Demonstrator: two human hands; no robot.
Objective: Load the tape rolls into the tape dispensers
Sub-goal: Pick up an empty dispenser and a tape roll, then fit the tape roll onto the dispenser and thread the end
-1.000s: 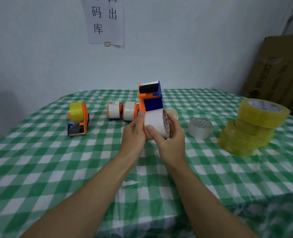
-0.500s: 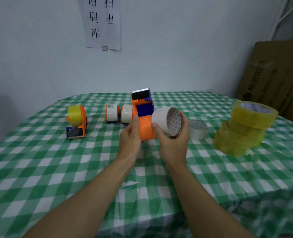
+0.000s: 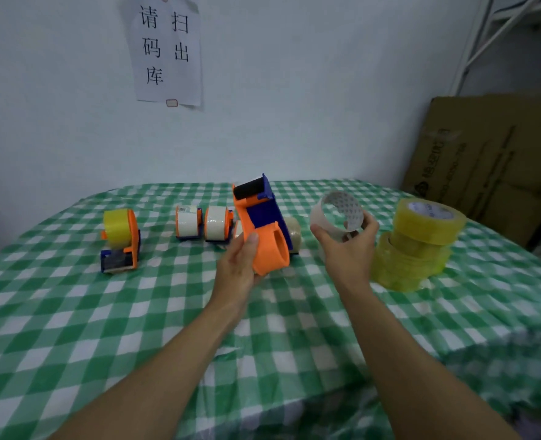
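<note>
My left hand (image 3: 239, 265) grips an orange and blue tape dispenser (image 3: 263, 227) by its round orange hub, tilted up off the table; the hub is bare. My right hand (image 3: 348, 249) holds a clear tape roll (image 3: 334, 214) to the right of the dispenser, apart from it, with its printed core facing up and left. Three loaded orange dispensers stand behind: one with yellow tape (image 3: 120, 239) at the left, two with white tape (image 3: 188, 222) (image 3: 216, 223) in the middle.
A stack of yellow tape rolls (image 3: 418, 242) stands at the right, close to my right hand. A brownish roll (image 3: 294, 233) lies behind the held dispenser. Green checked cloth (image 3: 72, 312) covers the table. A cardboard box (image 3: 491, 160) leans at the far right.
My right hand has pulled the clear roll off the dispenser's hub and carried it to the right. The dispenser in my left hand now shows its bare orange hub.
</note>
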